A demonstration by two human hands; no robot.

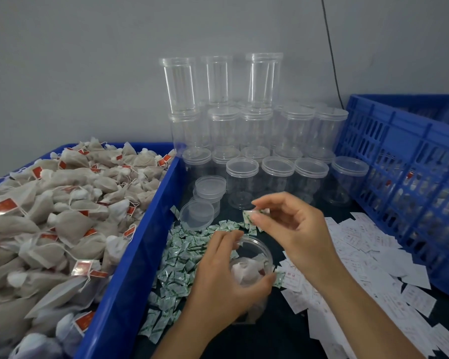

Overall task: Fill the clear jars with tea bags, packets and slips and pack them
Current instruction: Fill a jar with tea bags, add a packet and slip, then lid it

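One clear jar (257, 255) holding tea bags (244, 273) — left fingers (224, 243) grip it, right fingers (270, 201) pinch a packet (248, 216)

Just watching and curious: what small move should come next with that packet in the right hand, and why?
Probably lower the right hand and drop the packet into the jar. The left hand grips the jar, which is open and lidless with tea bags inside, and the packet is pinched close to its mouth.
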